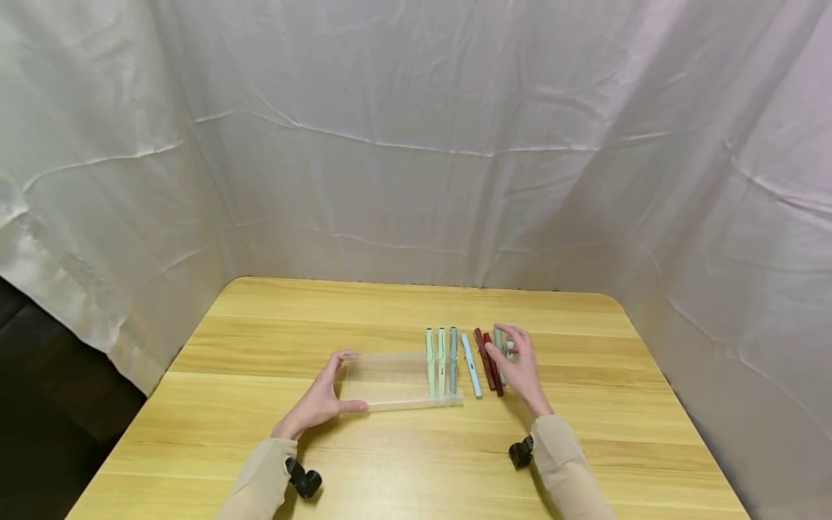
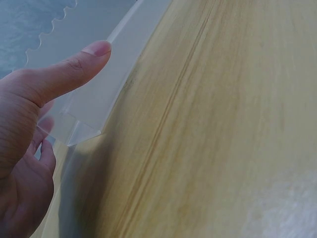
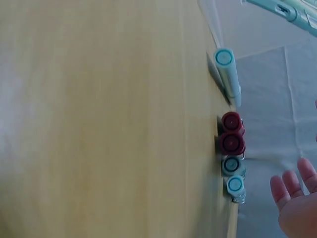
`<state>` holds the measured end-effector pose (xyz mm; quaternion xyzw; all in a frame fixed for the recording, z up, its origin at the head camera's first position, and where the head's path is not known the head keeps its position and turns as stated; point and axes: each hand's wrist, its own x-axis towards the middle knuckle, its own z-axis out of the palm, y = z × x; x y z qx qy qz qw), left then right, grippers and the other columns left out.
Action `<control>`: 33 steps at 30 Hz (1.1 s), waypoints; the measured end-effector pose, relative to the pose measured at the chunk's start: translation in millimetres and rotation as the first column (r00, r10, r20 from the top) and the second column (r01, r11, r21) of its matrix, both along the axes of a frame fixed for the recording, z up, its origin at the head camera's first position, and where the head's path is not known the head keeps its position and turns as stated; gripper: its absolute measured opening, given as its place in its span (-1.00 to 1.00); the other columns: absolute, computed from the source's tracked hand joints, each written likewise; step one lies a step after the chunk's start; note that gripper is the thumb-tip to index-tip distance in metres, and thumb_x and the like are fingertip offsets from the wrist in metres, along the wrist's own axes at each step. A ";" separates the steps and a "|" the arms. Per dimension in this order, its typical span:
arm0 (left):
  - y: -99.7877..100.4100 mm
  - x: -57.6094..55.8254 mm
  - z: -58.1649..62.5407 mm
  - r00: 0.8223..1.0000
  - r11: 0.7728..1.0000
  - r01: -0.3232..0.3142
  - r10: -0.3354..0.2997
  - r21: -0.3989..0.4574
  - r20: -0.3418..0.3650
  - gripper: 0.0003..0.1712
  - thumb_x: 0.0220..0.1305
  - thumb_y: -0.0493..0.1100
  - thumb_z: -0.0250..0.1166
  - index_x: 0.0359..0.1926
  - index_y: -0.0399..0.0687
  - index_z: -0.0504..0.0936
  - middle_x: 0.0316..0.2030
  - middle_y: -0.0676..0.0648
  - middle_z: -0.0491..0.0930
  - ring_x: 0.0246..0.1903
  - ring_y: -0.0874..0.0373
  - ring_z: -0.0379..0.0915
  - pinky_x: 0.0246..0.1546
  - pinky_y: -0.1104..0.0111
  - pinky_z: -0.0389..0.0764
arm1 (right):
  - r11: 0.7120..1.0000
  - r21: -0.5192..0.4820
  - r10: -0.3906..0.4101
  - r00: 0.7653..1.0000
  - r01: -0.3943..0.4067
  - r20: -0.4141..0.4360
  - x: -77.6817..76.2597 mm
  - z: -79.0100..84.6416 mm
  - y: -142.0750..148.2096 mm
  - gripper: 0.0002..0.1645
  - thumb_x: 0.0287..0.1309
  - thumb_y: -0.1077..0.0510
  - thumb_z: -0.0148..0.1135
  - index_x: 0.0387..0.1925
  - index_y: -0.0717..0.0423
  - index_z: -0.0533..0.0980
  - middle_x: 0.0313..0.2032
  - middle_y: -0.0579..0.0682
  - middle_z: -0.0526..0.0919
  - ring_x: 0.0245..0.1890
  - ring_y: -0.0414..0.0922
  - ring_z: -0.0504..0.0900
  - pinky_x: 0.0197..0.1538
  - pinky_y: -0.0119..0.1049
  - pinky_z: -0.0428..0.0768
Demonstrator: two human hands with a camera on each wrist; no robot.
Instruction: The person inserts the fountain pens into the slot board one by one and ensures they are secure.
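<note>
My left hand (image 1: 321, 397) grips the left end of a clear plastic pen rack (image 1: 383, 379), thumb on its front edge and fingers at the back. Its wavy edge shows in the left wrist view. Two pale green pens (image 1: 441, 361) and a grey-blue pen (image 1: 453, 365) lie side by side on the rack's right part. Over the loose pens hovers my right hand (image 1: 520, 368), fingers bent loosely and apart from them in the right wrist view. Beneath or beside it lie two dark red pens (image 3: 232, 121), a grey-green pen (image 3: 232, 166) and a light blue pen (image 3: 236, 184).
Another light blue pen (image 1: 472, 368) lies slanted on the wooden table (image 1: 416, 462), between the rack and the red pens. Pale curtains (image 1: 416, 180) hang behind the table and along both sides.
</note>
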<state>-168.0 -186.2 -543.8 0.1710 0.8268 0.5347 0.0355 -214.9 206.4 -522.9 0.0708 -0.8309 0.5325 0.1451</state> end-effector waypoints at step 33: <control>0.7 0.9 0.2 1.000 1.000 -0.010 0.010 -0.007 0.005 0.09 -0.13 -0.14 0.65 0.39 -0.04 0.22 0.48 -0.29 0.19 0.53 -0.40 -0.09 0.50 -0.31 -0.04 | 0.989 -0.047 0.149 0.960 -0.142 0.236 -3.5 -11.3 29.5 -0.31 0.44 0.02 0.15 0.45 0.20 0.23 0.57 0.27 0.03 0.57 0.30 -0.03 0.60 0.25 -0.03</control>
